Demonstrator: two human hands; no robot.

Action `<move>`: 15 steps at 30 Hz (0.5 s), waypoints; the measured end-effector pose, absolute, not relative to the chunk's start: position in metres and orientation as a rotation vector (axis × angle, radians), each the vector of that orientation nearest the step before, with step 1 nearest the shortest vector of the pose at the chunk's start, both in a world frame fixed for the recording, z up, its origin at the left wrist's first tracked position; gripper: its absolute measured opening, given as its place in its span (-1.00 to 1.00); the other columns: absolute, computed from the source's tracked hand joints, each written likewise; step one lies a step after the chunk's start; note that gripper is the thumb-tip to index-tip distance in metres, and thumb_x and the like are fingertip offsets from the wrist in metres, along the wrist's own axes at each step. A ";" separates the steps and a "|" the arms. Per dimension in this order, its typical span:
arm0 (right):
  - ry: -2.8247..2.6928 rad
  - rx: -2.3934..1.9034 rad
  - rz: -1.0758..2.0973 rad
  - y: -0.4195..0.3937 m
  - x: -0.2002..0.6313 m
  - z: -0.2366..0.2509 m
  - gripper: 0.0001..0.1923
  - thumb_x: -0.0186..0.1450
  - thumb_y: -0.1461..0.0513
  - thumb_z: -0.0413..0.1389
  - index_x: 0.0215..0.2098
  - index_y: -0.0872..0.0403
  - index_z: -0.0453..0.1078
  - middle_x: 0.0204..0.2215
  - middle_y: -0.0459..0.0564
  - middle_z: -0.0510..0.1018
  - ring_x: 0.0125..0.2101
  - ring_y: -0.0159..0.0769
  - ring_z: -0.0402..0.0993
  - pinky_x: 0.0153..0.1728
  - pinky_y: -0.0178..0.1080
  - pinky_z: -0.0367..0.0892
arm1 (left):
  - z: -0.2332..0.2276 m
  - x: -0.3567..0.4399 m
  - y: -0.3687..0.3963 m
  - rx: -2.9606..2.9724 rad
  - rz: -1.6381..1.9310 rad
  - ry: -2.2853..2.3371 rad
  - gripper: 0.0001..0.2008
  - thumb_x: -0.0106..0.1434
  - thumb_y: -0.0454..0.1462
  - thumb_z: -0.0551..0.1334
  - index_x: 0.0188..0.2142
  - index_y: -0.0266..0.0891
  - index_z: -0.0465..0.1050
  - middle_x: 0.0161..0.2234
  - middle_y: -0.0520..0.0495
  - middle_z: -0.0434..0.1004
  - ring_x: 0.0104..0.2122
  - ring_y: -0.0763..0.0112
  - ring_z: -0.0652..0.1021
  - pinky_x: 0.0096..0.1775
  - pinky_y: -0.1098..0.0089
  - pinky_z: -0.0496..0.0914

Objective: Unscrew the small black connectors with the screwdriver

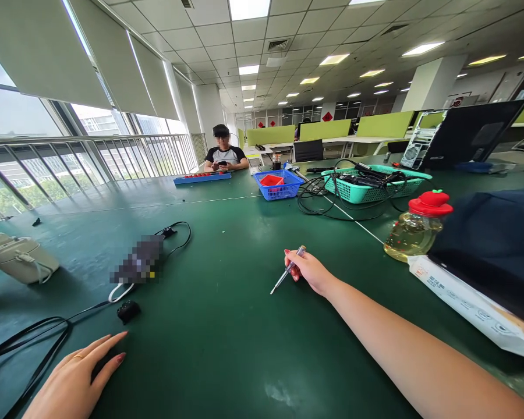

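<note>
In my right hand (308, 269) is a small screwdriver (281, 280) with a clear handle and a thin metal shaft. Its tip points down and to the left, at or just above the green table (227, 349); I cannot tell whether it touches. My left hand (81, 369) rests on the table at the lower left with fingers stretched out and nothing in them. Just beyond those fingertips lies a small black object (128, 312). Further off is a blurred dark object (140, 260) with a white loop and a black cable.
A beige bag (21, 256) stands at the far left. To the right are a red-lidded jar (419, 227) of yellowish liquid and a white packet (471, 302). Further back sit a blue basket (283, 191), a teal basket (353, 192) with cables, and a seated person (226, 154).
</note>
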State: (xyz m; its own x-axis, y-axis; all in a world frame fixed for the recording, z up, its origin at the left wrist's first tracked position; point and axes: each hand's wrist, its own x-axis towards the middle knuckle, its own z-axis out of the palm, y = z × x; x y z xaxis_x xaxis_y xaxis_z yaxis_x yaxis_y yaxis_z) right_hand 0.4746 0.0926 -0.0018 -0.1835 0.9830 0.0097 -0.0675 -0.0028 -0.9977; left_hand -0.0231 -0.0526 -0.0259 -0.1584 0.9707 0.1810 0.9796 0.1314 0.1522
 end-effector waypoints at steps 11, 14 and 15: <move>-1.301 -1.065 1.369 0.091 0.474 -0.001 -0.47 0.10 -0.21 0.19 -0.60 0.07 0.32 -0.71 -0.17 0.26 -0.67 -0.45 0.19 -0.62 -0.32 0.17 | 0.029 0.018 -0.038 -1.731 -0.511 -2.388 -0.48 0.28 0.06 -0.10 -0.22 -0.15 0.52 -0.11 -0.22 0.55 0.09 -0.04 0.42 0.05 0.03 0.39; -1.301 -1.069 1.369 0.091 0.475 -0.002 -0.46 0.09 -0.22 0.20 -0.59 0.07 0.31 -0.70 -0.18 0.25 -0.67 -0.45 0.18 -0.61 -0.32 0.18 | 0.054 0.038 -0.022 -1.681 -0.414 -2.511 -0.46 0.28 0.08 -0.06 -0.20 -0.23 0.53 -0.06 -0.30 0.53 0.06 -0.07 0.45 -0.02 0.07 0.43; -1.301 -1.067 1.371 0.092 0.475 -0.002 -0.45 0.08 -0.22 0.20 -0.59 0.07 0.31 -0.70 -0.18 0.25 -0.67 -0.46 0.18 -0.61 -0.32 0.18 | 0.061 0.043 -0.017 -1.657 -0.376 -2.529 -0.45 0.29 0.08 -0.06 -0.14 -0.25 0.53 -0.03 -0.32 0.51 0.03 -0.08 0.48 -0.05 0.07 0.44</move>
State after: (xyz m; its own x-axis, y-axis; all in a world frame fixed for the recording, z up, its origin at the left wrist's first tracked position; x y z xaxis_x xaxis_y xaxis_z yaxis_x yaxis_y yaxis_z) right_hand 0.4749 0.0915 -0.0024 -0.1862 0.9825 0.0090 -0.0602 -0.0022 -0.9982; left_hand 0.0427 -0.0167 0.0607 -0.4053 0.8890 0.2130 0.9126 0.3795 0.1525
